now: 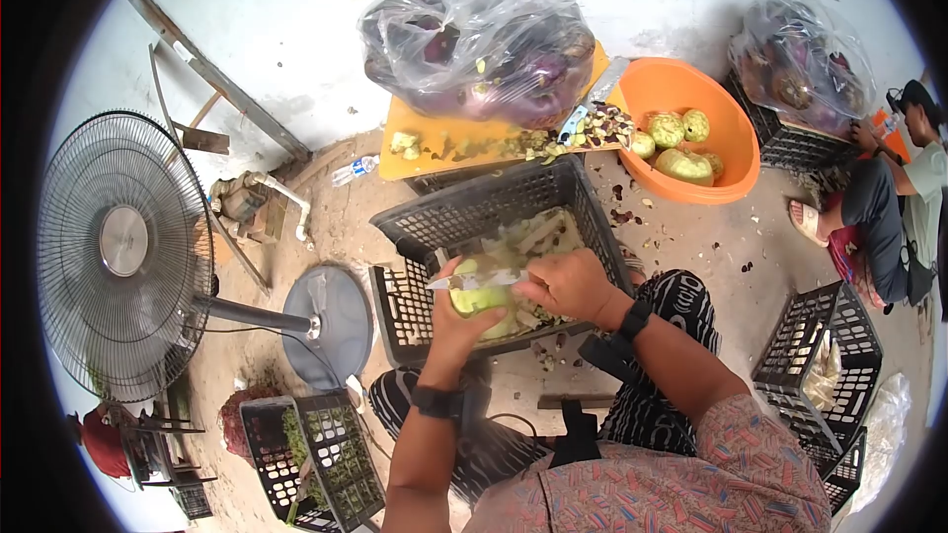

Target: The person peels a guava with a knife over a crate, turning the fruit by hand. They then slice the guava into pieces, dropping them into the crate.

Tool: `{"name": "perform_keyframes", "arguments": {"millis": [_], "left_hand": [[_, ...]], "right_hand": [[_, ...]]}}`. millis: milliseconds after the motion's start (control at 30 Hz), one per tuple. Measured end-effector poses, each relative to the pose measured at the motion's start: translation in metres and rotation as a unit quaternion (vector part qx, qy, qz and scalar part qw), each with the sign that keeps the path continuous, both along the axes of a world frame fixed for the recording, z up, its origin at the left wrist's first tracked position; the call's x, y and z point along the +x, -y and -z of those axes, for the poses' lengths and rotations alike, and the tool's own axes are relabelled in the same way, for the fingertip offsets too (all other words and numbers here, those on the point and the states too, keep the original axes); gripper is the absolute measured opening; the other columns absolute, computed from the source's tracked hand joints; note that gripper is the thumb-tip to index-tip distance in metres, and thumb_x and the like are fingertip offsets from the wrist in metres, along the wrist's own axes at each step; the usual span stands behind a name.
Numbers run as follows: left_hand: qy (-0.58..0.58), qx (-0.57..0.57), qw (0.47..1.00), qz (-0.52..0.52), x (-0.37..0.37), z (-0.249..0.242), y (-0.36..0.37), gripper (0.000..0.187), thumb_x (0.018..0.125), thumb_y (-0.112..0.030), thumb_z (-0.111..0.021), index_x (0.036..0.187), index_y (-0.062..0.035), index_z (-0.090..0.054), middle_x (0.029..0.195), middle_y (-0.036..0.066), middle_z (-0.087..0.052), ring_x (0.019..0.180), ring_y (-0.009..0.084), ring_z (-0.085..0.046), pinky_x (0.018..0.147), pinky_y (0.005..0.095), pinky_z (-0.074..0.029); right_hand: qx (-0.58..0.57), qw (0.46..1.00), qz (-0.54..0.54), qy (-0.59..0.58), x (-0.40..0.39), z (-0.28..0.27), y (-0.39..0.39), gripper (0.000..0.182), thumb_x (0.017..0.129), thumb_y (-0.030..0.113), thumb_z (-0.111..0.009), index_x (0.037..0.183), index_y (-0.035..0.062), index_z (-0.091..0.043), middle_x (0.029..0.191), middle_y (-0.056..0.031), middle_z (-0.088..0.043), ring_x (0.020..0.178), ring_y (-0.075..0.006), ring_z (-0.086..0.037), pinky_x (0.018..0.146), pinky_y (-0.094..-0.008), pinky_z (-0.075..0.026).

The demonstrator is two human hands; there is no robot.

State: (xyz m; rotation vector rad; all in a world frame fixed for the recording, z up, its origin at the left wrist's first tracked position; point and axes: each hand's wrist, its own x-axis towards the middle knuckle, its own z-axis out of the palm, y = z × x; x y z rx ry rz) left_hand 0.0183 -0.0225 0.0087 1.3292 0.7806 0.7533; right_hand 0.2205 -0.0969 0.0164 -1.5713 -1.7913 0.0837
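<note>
The left hand (454, 321) is wrapped around a pale green, peeled eggplant (479, 302), its grip closed on the side and underside. The right hand (571, 286) has its grip closed on a knife (494, 278), whose blade lies across the top of the eggplant and points toward the left hand. That is the chief risk: bare fingers sit close to the tip, so a slip on the moist-looking flesh, or a push that breaks through suddenly, could cut them. The blade looks blurred, so I cannot tell how deep it sits.

The eggplant is held up over the black crate (434, 222) with nothing beneath to brace it; if the left hand's hold loosens, it could turn under the edge or drop among the trimmings (543, 232) inside.

Farther out, the orange board (400, 153) carries a plastic bag of eggplants (484, 49) and, on its right side, a heap of peelings (604, 125). The bulky bag takes up most of the surface, so a knock could shift it or spill peelings. Beside the board, the orange basin (746, 138) holds more pale peeled pieces. Scraps on the floor (652, 252) might make footing slippery.
</note>
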Motion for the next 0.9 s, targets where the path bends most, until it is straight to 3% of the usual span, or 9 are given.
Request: {"name": "perform_keyframes", "arguments": {"millis": [167,300,467,667,733,767,833,900], "left_hand": [[0.057,0.017,0.998,-0.011,-0.007,-0.006,0.001,0.092,0.063,0.001,-0.08,0.14,-0.005,-0.03,0.123,0.01,-0.05,0.11,0.0196,-0.055,0.093,0.0317,-0.048],[-0.03,0.031,0.998,-0.045,-0.006,-0.003,-0.006,0.09,0.063,0.001,-0.08,0.138,0.0,-0.03,0.123,0.011,-0.052,0.112,0.02,-0.055,0.094,0.0313,-0.048],[-0.025,0.082,0.996,-0.029,-0.002,0.018,-0.01,0.094,0.061,-0.005,-0.084,0.137,0.0012,-0.029,0.123,0.012,-0.052,0.108,0.0207,-0.057,0.093,0.032,-0.048],[-0.038,0.109,0.992,-0.048,-0.001,0.036,-0.014,0.098,0.057,-0.012,-0.088,0.136,0.0015,-0.032,0.122,0.013,-0.052,0.109,0.0225,-0.057,0.094,0.0334,-0.047],[-0.082,0.181,0.98,-0.023,0.0,0.035,-0.015,0.09,0.066,0.004,-0.076,0.141,-0.0073,-0.027,0.124,0.011,-0.054,0.112,0.0207,-0.056,0.095,0.0343,-0.048],[-0.082,0.18,0.98,-0.022,0.0,0.034,-0.014,0.09,0.066,0.004,-0.076,0.141,-0.0073,-0.027,0.124,0.011,-0.054,0.112,0.0207,-0.056,0.095,0.0343,-0.048],[-0.047,0.091,0.994,-0.049,0.005,0.023,-0.009,0.095,0.06,-0.014,-0.087,0.136,0.0029,-0.033,0.124,0.014,-0.051,0.111,0.0219,-0.055,0.094,0.0328,-0.047],[-0.047,0.095,0.993,-0.046,0.005,0.024,-0.008,0.095,0.06,-0.013,-0.087,0.136,0.0031,-0.033,0.123,0.014,-0.051,0.111,0.0218,-0.055,0.094,0.0325,-0.047]], "right_hand": [[-0.037,0.998,0.055,0.011,0.017,0.003,-0.006,0.034,0.086,0.039,-0.064,0.07,0.0089,-0.061,0.062,-0.0114,-0.06,0.055,-0.0309,-0.059,0.05,-0.0403,-0.044],[-0.004,1.0,0.008,-0.01,0.002,0.002,0.001,0.032,0.086,0.035,-0.064,0.07,0.0079,-0.059,0.061,-0.0117,-0.057,0.053,-0.0325,-0.056,0.049,-0.0402,-0.043],[0.013,0.998,-0.067,0.006,-0.012,0.004,0.003,0.031,0.086,0.036,-0.065,0.072,0.009,-0.06,0.06,-0.0096,-0.057,0.052,-0.0297,-0.057,0.048,-0.0381,-0.044],[0.035,0.997,-0.065,0.023,-0.016,0.003,0.002,0.032,0.085,0.039,-0.065,0.071,0.0098,-0.061,0.059,-0.0082,-0.056,0.051,-0.0279,-0.057,0.046,-0.0369,-0.043],[0.034,0.997,-0.06,0.027,-0.013,0.004,0.001,0.033,0.084,0.039,-0.066,0.071,0.0098,-0.06,0.059,-0.0079,-0.056,0.051,-0.0276,-0.057,0.046,-0.0369,-0.043],[0.034,0.997,-0.055,0.032,-0.012,0.004,0.002,0.034,0.084,0.04,-0.066,0.07,0.0099,-0.059,0.059,-0.0075,-0.056,0.05,-0.0274,-0.057,0.045,-0.0368,-0.043],[0.03,0.998,-0.046,0.031,-0.01,0.005,0.002,0.036,0.085,0.042,-0.064,0.069,0.0105,-0.06,0.059,-0.0076,-0.057,0.051,-0.0284,-0.057,0.047,-0.0381,-0.043],[0.027,0.999,-0.037,0.03,-0.01,0.006,0.002,0.037,0.086,0.045,-0.062,0.069,0.0111,-0.06,0.059,-0.0077,-0.057,0.051,-0.0295,-0.058,0.048,-0.0393,-0.043]]}}
